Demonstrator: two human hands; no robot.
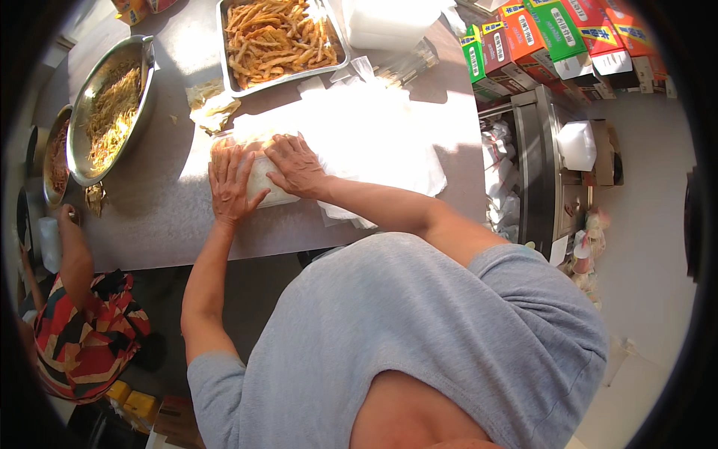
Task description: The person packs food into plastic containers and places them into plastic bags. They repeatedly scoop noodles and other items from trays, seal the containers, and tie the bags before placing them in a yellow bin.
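A lidded clear plastic food container (pixel 274 193) lies on the table before me, with what looks like white rice in its near part and orange-brown food further back. My left hand (pixel 231 182) rests flat across its left side, fingers spread and thumb apart. Over the back right part lies my right hand (pixel 298 168), palm down, its thumb pointing left over the rice. Both hands press on the container from above rather than wrapping around it. Thin white plastic bags or sheets (pixel 387 163) spread to the right, partly washed out by sunlight.
A metal tray of fried strips (pixel 280 45) stands behind. Left is a steel bowl of shredded food (pixel 115 118); another person's hand (pixel 68 216) is near a second bowl (pixel 58 157). Crumpled wrapping (pixel 212 105), a white container stack (pixel 387 25) and colourful boxes (pixel 538 42) lie further off.
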